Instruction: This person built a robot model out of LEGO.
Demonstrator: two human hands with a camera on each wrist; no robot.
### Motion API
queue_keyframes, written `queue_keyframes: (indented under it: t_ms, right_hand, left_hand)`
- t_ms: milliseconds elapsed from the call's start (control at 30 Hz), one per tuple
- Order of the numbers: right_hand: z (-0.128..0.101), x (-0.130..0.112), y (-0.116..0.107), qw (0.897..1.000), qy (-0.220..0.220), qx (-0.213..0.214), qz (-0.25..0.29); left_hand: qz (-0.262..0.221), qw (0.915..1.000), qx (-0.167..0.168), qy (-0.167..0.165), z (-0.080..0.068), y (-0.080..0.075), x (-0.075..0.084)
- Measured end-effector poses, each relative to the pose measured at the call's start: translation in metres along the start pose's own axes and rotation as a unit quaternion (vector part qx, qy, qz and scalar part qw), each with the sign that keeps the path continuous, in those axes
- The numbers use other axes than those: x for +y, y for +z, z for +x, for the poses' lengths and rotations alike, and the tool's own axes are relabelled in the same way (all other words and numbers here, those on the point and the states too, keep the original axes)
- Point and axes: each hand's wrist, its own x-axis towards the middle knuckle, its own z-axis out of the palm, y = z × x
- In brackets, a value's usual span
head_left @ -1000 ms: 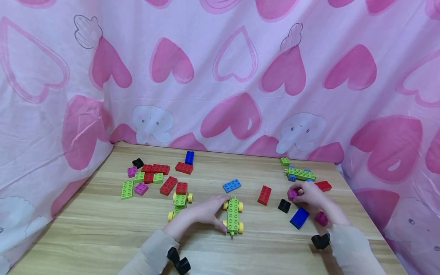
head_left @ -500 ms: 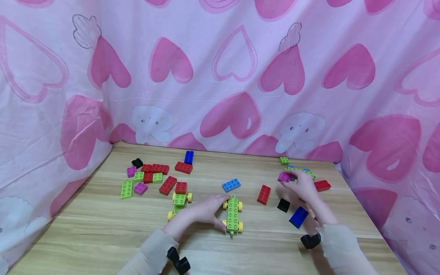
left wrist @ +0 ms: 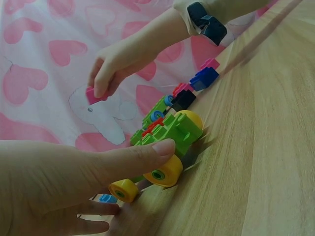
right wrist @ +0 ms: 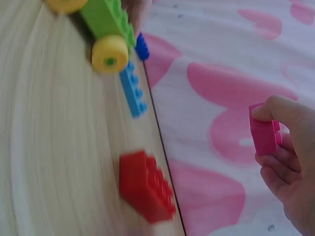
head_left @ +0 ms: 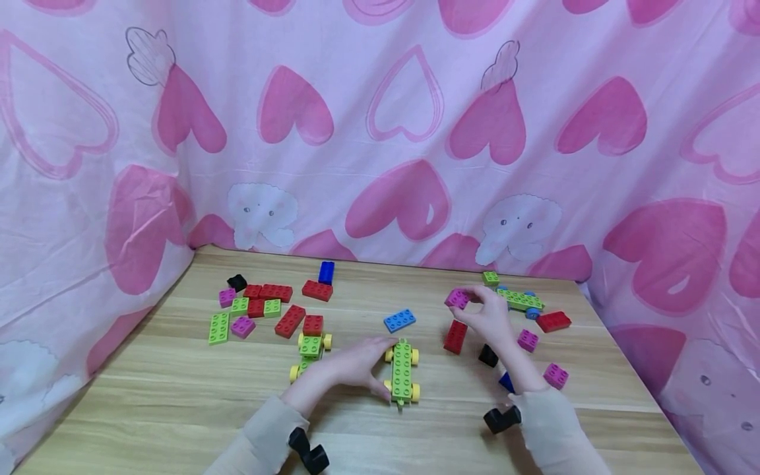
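Note:
My right hand [head_left: 489,316] pinches a magenta brick [head_left: 457,299] between thumb and fingers, held above the table; in the right wrist view the thumb lies on the brick's [right wrist: 264,130] face. My left hand [head_left: 356,363] is at the left side of a green wheeled base [head_left: 402,373] with yellow wheels, thumb near its front end and fingertips near its back end. In the left wrist view the left thumb [left wrist: 133,156] lies before the green base [left wrist: 172,132], with other fingers loosely straight below; whether it touches the base I cannot tell. A red brick [head_left: 455,337] lies below the right hand.
A second yellow-wheeled green base [head_left: 310,346] is partly behind the left wrist. A blue-wheeled base [head_left: 520,300], magenta bricks [head_left: 528,340] and a black brick [head_left: 488,355] lie at right. A light blue brick [head_left: 400,320] lies mid-table. Several bricks cluster at left, including a green one [head_left: 218,328].
The right hand has carried the magenta brick leftward from beside the blue-wheeled base to above the red brick. Another magenta brick at right is now uncovered. My left hand has stayed put.

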Motion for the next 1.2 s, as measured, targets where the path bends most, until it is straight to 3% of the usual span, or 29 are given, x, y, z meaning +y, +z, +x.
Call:
queue_keyframes:
  t_ms: [367, 633, 1200]
  right_hand:
    - [-0.014, -0.028, 0.028, 0.997, 0.004, -0.055, 0.053]
    - [-0.024, -0.037, 0.043, 0.991, -0.033, -0.1, 0.079]
    - [-0.032, -0.038, 0.056, 0.964, -0.026, -0.249, 0.093]
  left_hand:
    - [-0.008, 1.0, -0.001, 0.003, 0.0, 0.0, -0.001]
    - [-0.011, 0.9999, 0.001, 0.008, -0.001, 0.001, -0.001]
    - [-0.013, 0.9999, 0.006, 0.008, 0.0, 0.0, -0.001]
